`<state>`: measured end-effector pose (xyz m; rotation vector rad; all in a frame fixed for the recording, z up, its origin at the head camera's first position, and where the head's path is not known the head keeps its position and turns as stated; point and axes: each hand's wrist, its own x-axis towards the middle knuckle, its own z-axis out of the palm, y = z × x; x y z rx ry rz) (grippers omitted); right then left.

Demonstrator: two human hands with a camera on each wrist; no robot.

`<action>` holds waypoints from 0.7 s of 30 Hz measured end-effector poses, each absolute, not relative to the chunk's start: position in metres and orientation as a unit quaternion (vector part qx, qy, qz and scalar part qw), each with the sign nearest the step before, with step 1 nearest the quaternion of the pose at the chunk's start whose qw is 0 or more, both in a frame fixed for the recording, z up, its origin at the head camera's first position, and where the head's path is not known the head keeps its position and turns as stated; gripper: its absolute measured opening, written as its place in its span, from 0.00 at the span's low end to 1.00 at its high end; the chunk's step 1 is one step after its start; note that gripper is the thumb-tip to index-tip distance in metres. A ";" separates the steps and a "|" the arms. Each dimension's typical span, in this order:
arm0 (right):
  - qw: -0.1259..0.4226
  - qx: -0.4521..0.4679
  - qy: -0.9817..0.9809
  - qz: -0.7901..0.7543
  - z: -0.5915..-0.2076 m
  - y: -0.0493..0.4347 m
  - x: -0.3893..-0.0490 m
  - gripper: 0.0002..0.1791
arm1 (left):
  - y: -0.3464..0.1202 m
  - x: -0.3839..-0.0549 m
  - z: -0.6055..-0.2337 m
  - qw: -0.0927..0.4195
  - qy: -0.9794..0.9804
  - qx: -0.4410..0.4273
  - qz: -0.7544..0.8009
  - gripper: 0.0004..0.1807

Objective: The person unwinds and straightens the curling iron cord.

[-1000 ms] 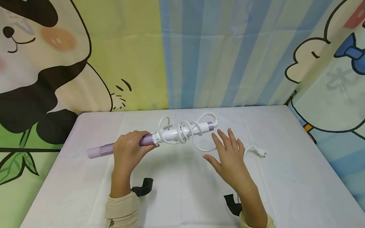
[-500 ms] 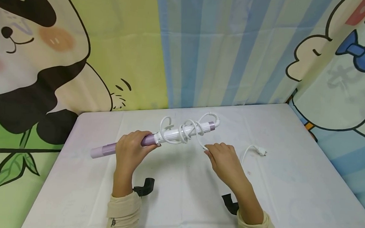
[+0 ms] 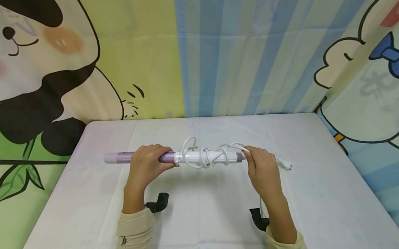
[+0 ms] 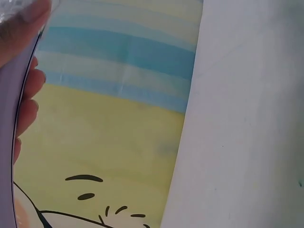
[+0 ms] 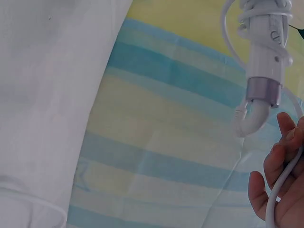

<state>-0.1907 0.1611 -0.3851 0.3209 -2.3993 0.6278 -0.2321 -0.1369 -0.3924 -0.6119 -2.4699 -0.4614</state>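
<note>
A hair iron [image 3: 121, 158] with a purple barrel and a white handle is held level above the table. My left hand [image 3: 148, 160] grips it round the purple part, with the thumb along the near side. White power cord [image 3: 204, 162] is wound in loops about the handle. At the handle's right end, my right hand [image 3: 263, 172] holds a stretch of this cord between thumb and fingers. The right wrist view shows the cord [image 5: 275, 197] running across the palm beneath curled fingers. Beyond the right hand the white plug [image 3: 285, 164] shows, low over or on the table.
A white cloth covers the table [image 3: 198, 221]. Printed curtains [image 3: 222, 55] stand along its back and sides. Each wrist wears a black camera mount [image 3: 158, 203]. Loose cord [image 5: 33, 194] also shows at the lower left of the right wrist view.
My right hand first closed on the cord, then moved up and right to the handle's end. The iron has turned from slanted to level. My left hand has kept its grip.
</note>
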 end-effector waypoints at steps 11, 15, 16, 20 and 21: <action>0.279 0.057 -0.913 0.291 -0.386 0.190 -0.198 0.10 | -0.138 -0.231 -0.393 0.254 -0.897 -0.282 -0.226 0.22; 0.202 0.033 -0.932 0.301 -0.387 0.199 -0.199 0.14 | -0.139 -0.232 -0.393 0.294 -0.882 -0.273 -0.247 0.22; 0.179 0.032 -0.936 0.302 -0.387 0.201 -0.200 0.16 | -0.140 -0.233 -0.393 0.307 -0.879 -0.263 -0.253 0.22; 0.103 0.049 -0.945 0.305 -0.388 0.207 -0.202 0.15 | -0.144 -0.234 -0.392 0.344 -0.876 -0.183 -0.286 0.23; 0.089 0.053 -0.948 0.300 -0.389 0.208 -0.202 0.15 | -0.145 -0.234 -0.392 0.344 -0.877 -0.157 -0.298 0.23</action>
